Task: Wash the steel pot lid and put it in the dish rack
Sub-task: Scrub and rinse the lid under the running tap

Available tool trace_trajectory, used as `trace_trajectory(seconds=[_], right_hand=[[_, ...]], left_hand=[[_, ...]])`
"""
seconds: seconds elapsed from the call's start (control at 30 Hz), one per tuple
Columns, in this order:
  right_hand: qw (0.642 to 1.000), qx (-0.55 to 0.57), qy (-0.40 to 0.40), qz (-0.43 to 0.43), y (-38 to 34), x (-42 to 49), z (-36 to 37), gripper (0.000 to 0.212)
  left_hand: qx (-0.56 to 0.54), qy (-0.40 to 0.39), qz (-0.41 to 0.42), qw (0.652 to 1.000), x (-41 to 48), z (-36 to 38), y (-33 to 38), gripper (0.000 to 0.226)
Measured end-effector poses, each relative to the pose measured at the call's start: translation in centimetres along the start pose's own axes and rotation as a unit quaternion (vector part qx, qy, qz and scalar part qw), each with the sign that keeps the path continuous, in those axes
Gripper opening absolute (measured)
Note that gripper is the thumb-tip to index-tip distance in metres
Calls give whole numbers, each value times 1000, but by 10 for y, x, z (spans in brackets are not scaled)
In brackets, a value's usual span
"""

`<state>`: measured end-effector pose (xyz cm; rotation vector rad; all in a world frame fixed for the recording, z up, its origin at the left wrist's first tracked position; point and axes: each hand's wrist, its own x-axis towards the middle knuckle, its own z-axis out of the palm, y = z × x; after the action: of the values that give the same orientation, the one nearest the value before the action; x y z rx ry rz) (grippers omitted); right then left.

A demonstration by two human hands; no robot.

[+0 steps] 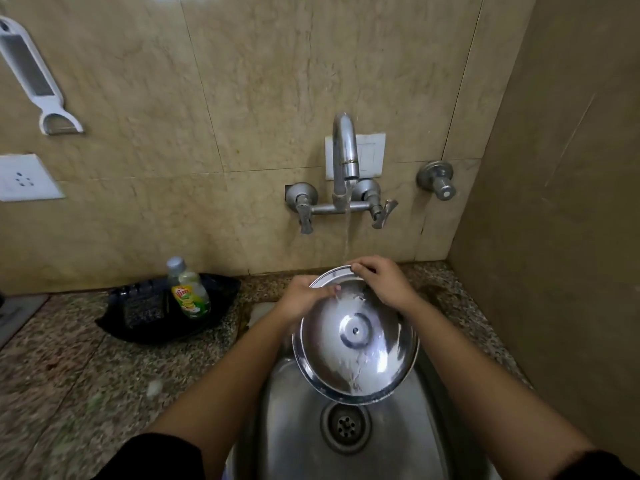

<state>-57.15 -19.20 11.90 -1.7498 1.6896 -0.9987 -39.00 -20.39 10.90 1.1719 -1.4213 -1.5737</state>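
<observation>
Now rinsing: steel pot lid (356, 337) under running tap (345, 150), tilted above sink (294, 410).
Left hand (304, 299) curled on upper left rim, fingertips on wet inner face; right hand (381, 278) clamped over top rim. Soap bottle (188, 289) on black tray (145, 313), well apart to left.

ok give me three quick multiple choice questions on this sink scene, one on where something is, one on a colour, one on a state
1. Where is the soap bottle?
A. in the black tray left of the sink
B. in the sink
C. on the wall

2. What colour is the peeler on the wall?
A. red
B. white
C. blue

3. What is the tap doing?
A. shut off
B. running onto the lid
C. dripping on the counter

Key: 1 A, it stands in the tray; 2 B, its frame is white; 3 B, a stream falls onto the lid held by the left hand and right hand.
</observation>
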Motion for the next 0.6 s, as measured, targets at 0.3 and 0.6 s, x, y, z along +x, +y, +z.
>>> trace_trajectory(seconds=[0.3, 0.6], right_hand=[[996, -65, -36, -45, -20, 10, 11, 28], [975, 206, 20, 80, -7, 15, -14, 29]], left_hand=[[51, -14, 10, 999, 5, 0, 13, 20], [-68, 77, 11, 995, 3, -6, 1, 22]])
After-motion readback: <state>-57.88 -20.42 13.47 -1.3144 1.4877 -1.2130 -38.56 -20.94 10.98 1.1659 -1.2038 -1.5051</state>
